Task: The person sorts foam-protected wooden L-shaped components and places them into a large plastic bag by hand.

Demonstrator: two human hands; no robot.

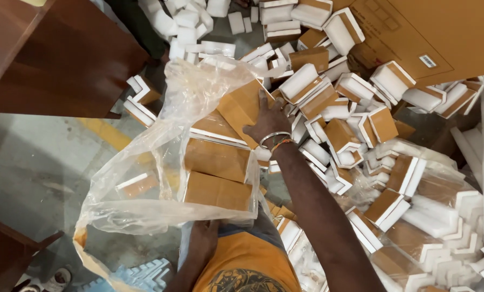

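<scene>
Pressing down on a brown cardboard corner piece (242, 105) at the centre of the frame, the right hand (269, 123) is seen with fingers spread flat and nearly fully open, palm laid on the piece rather than closed about it, apparently so that it is seated against the others already stacked. The piece lies inside the mouth of a clear plastic bag (161, 157), on top of several like pieces lined with white foam. The bag's lower edge is held by the left hand (205, 233) near the bottom centre, its fingers curled under the plastic and mostly hidden, so how tightly they are closed cannot be told; the grip seems meant to keep the bag's mouth up and open. A loose heap of corner pieces (339, 108) is spread across the upper right of the frame, beside a large cardboard carton (442, 32). Dark wooden furniture (52, 54) is seen at upper left, above a grey concrete floor (31, 162).
</scene>
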